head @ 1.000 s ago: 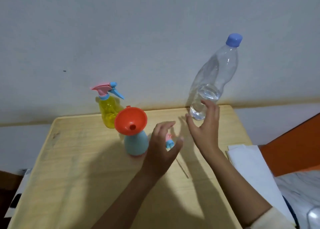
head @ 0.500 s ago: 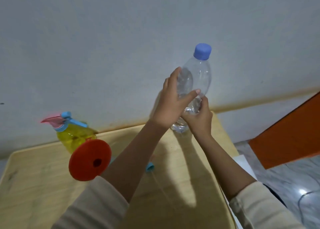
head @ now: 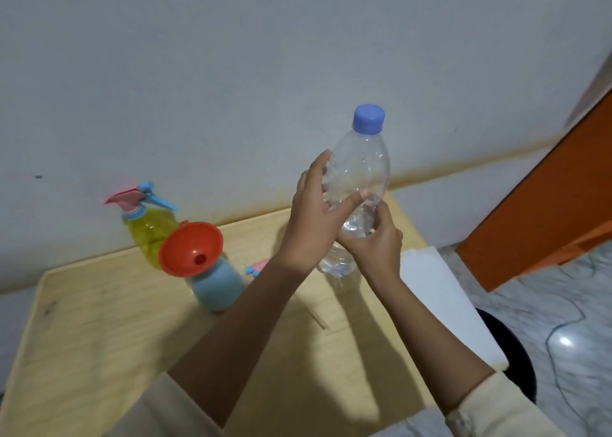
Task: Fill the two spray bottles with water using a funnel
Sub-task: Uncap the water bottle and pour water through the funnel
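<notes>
Both hands hold a clear water bottle (head: 364, 168) with a blue cap, lifted above the wooden table (head: 99, 320) at its far right. My left hand (head: 314, 215) wraps its upper body from the left. My right hand (head: 374, 238) grips lower down on the right. A little water sits in the bottle's bottom. An orange funnel (head: 190, 248) rests tilted in the neck of a light blue spray bottle (head: 217, 284). Behind it stands a yellow spray bottle (head: 149, 231) with its pink and blue trigger head on. A loose trigger head (head: 256, 268) lies on the table behind my left forearm.
A grey wall runs close behind the table. A white sheet (head: 443, 301) hangs off the table's right edge above a dark round object (head: 506, 347). An orange panel (head: 543, 218) stands at right on a marble floor with a thin cable (head: 563, 330).
My hands went from open near the standing bottle to gripping it. The bottle has since been lifted off the table and brought nearer to me. The camera view shifted.
</notes>
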A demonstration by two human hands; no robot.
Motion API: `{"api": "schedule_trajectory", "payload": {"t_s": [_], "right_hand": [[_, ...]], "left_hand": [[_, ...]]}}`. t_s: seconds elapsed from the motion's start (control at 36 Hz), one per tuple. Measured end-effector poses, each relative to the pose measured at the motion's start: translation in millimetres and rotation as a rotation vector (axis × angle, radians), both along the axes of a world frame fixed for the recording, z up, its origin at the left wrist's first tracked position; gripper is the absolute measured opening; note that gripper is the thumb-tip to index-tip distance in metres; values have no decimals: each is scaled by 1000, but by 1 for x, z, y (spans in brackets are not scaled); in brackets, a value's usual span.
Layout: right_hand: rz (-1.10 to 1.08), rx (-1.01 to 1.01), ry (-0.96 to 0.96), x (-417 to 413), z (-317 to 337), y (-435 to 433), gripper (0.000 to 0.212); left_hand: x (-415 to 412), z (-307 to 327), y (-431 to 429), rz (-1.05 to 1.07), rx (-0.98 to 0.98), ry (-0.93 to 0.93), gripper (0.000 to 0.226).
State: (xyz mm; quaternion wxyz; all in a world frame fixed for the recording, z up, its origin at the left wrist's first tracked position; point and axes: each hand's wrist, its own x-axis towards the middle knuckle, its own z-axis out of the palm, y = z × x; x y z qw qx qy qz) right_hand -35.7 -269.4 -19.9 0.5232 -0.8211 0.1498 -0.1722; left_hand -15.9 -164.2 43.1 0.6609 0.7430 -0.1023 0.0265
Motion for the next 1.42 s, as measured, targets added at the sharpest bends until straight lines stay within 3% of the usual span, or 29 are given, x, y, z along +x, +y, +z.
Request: {"api": "schedule_trajectory", "payload": {"t_s": [0.31, 0.5, 0.69, 0.86, 1.0, 1.25, 1.33, 1.42], "right_hand": [[8, 44, 4, -69, -8, 3, 69], [134, 108, 63, -68, 9, -7, 83], [384, 166, -94, -52, 50, -28, 103], [478, 157, -60, -42, 57, -39, 98], [469, 190, -67, -43, 56, -36, 102], [447, 178, -72, -42, 54, -34, 100], [472, 162, -51, -42, 56, -39, 97], [505, 147, -19, -40, 59, -42, 94]], "left_hand": [[-65, -16, 2, -14, -12, -21, 71], [-70, -16, 1, -45, 80, -25, 76], [-55, 26, 12, -170, 220, -70, 79], [-31, 70, 8, -429, 216, -47, 50], [-29, 67, 4, -332, 168, -104, 25], [-50, 53, -28, 163, 125, -287, 29], [-44, 57, -24, 108, 87, -237, 26], [-31, 66, -11, -140, 126, -141, 24]]}}
